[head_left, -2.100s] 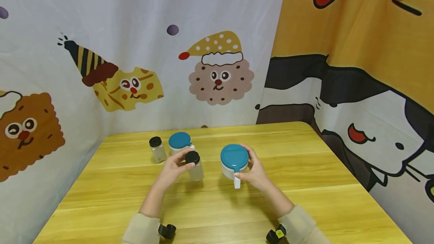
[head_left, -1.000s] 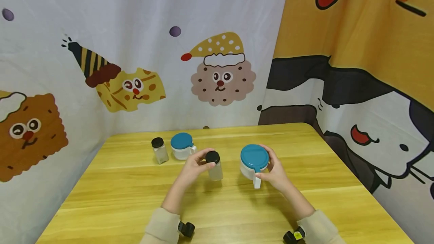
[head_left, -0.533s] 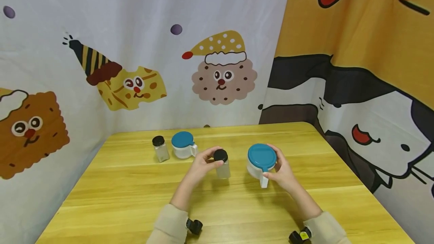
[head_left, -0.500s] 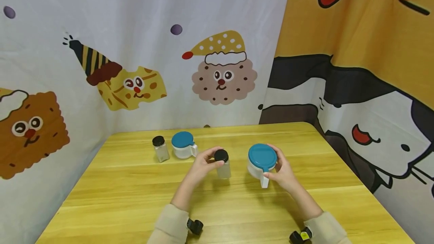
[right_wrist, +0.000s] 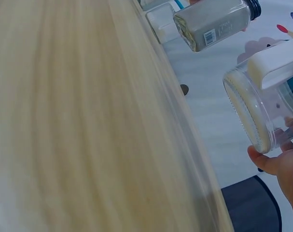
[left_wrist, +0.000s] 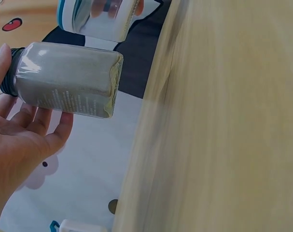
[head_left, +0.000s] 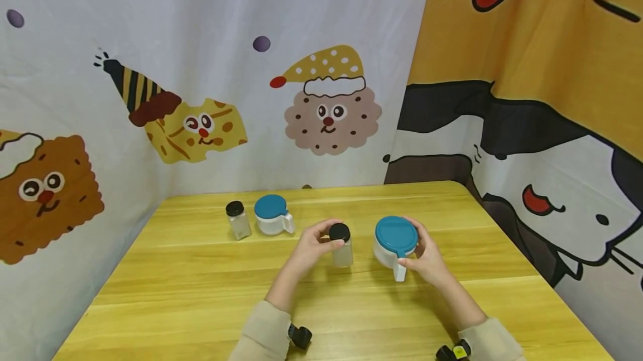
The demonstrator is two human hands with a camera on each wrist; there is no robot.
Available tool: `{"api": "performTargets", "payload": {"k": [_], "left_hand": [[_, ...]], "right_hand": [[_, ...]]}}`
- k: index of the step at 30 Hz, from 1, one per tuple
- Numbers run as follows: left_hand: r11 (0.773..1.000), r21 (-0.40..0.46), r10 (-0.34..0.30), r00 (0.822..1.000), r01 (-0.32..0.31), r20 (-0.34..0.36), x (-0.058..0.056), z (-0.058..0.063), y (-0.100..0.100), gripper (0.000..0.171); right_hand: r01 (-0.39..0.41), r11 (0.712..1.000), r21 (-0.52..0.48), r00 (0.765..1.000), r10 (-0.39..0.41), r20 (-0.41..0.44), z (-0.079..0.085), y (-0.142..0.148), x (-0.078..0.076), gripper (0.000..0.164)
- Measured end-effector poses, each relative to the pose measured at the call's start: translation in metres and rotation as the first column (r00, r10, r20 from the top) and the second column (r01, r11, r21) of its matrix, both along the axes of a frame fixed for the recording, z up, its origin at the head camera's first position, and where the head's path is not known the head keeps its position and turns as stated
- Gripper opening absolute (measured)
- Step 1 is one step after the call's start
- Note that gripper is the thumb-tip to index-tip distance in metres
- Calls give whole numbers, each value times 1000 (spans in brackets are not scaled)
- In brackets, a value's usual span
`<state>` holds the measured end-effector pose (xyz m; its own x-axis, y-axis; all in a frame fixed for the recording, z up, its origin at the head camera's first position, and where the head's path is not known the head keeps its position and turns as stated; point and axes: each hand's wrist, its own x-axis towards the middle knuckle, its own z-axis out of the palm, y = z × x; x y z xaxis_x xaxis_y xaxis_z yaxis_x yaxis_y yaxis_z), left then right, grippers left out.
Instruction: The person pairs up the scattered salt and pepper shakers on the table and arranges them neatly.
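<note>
My left hand (head_left: 311,248) grips a squarish clear spice jar (head_left: 343,256) by its black lid, thumb on the near side. Pale powder fills much of this jar (left_wrist: 69,79) in the left wrist view, where its base shows above the tabletop. To its right, my right hand (head_left: 429,260) holds a round clear seasoning pot (head_left: 396,234) with a blue lid and white handle, the thumb by the handle. A whitish layer covers the bottom of this pot (right_wrist: 245,111) in the right wrist view, also raised off the table. A gap separates the two containers.
A second black-lidded spice jar (head_left: 238,221) stands at the back left of the wooden table (head_left: 201,305). Right beside it is another blue-lidded pot (head_left: 271,216), its white handle pointing right. A cartoon-print curtain (head_left: 211,43) hangs behind the table's far edge.
Both hands have moved right across the table, carrying the spice jar and the seasoning pot. Each keeps its grip. The jar and pot at the back left have stayed put.
</note>
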<state>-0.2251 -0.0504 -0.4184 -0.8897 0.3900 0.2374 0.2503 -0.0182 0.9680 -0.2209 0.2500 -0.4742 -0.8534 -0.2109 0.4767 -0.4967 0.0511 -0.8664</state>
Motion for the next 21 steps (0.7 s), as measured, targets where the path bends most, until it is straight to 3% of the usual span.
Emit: {"api": "performTargets", "payload": {"k": [21], "left_hand": [[1000, 14, -22, 1000, 22, 4, -6, -3, 26, 41]], "right_hand": [[27, 992, 121, 999, -30, 22, -1, 27, 1, 89]]}}
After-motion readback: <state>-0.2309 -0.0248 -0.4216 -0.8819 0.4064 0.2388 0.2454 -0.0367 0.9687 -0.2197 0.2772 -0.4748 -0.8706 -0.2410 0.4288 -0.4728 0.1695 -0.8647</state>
